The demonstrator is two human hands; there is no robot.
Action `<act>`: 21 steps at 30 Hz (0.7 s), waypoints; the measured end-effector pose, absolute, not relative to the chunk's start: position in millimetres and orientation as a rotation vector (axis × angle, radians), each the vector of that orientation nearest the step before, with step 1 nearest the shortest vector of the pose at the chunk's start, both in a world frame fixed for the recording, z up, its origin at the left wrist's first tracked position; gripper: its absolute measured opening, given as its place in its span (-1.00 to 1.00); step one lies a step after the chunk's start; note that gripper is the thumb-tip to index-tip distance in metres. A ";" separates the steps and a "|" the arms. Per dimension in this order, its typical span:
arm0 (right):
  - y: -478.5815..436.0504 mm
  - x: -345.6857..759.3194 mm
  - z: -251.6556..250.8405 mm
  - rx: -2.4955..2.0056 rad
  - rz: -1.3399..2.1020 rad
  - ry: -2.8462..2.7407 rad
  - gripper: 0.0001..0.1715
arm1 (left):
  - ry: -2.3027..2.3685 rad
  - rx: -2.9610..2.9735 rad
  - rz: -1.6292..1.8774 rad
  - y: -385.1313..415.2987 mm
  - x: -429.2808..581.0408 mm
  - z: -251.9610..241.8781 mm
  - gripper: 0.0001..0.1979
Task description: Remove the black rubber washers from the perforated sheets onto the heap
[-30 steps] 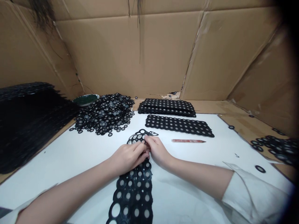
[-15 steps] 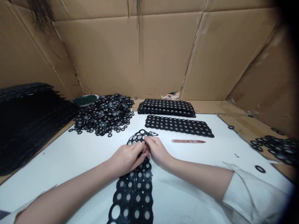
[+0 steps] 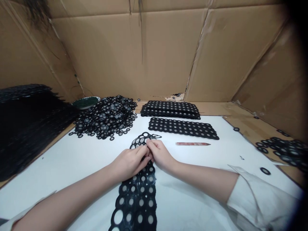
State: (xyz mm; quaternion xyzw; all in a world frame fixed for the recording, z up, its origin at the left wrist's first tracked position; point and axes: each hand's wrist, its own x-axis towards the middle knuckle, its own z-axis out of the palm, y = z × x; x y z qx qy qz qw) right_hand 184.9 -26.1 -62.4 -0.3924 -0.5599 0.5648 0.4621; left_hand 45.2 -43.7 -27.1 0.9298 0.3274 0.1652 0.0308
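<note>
A strip of joined black rings [image 3: 141, 195] runs from the bottom edge up to my hands, pale discs showing in most of its holes. My left hand [image 3: 133, 162] is closed on the strip's left side, fingers pinched together. Pressed against it, my right hand [image 3: 160, 154] pinches the strip's right edge. Beyond the fingers the strip's far end [image 3: 141, 139] curls up, with larger open rings and a thin loop to the right. The fingertips overlap, so anything small between them is hidden.
A heap of small rings [image 3: 106, 117] lies at the back left, beside a green-filled dish [image 3: 86, 102] and a dark stack [image 3: 29, 128]. Finished-looking strips [image 3: 183, 128] and a stacked pile [image 3: 170, 109] lie behind. A red pointed tool [image 3: 192, 144] and loose rings [image 3: 286, 150] are at right.
The whole view has shifted slightly left and up. Both hands keep the same hold on the strip, with hardly any visible finger movement.
</note>
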 end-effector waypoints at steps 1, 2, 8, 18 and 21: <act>-26.1 185.0 -62.7 -0.965 1.383 -1.386 -0.50 | 1.013 2.863 0.511 -43.7 45.5 -26.9 -0.91; -26.1 185.2 -62.9 -0.963 1.374 -1.398 -0.50 | 1.014 2.861 0.511 -43.7 45.7 -26.6 -0.91; -27.2 186.1 -60.6 -0.935 1.341 -1.444 -0.51 | 1.011 2.855 0.472 -42.4 46.6 -23.2 -0.92; -28.4 187.2 -57.0 -0.948 1.346 -1.473 -0.52 | 1.033 2.804 0.432 -43.4 47.7 -21.0 -0.92; -28.1 186.8 -57.0 -0.941 1.348 -1.470 -0.52 | 1.064 2.752 0.441 -43.4 47.6 -21.4 -0.92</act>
